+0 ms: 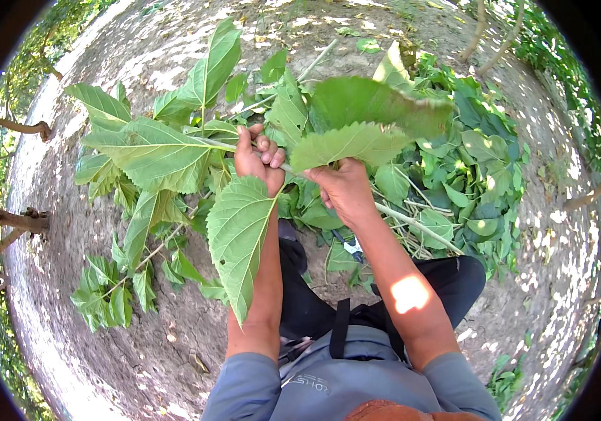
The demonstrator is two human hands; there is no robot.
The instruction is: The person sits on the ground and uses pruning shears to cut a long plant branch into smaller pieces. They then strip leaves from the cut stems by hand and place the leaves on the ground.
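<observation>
My left hand point(260, 158) is closed around a leafy green branch point(218, 144) with large toothed leaves, which fan out to the left. To its right, my right hand point(343, 185) has its thumb and fingers at the same stem, partly under two big leaves point(353, 144); whether it grips the stem or a leaf stalk I cannot tell. One broad leaf point(242, 237) hangs over my left forearm. A heap of picked leaves point(482, 173) lies on the ground to the right, with bare stems point(420, 225) at its near side.
A tool with a blue and white part point(352, 246), partly hidden, lies between my legs. Another leafy branch point(145, 258) is on the dry soil point(164, 347) at the left. Tree trunks point(27, 221) stand at the left edge, and thin trunks point(508, 39) at the upper right.
</observation>
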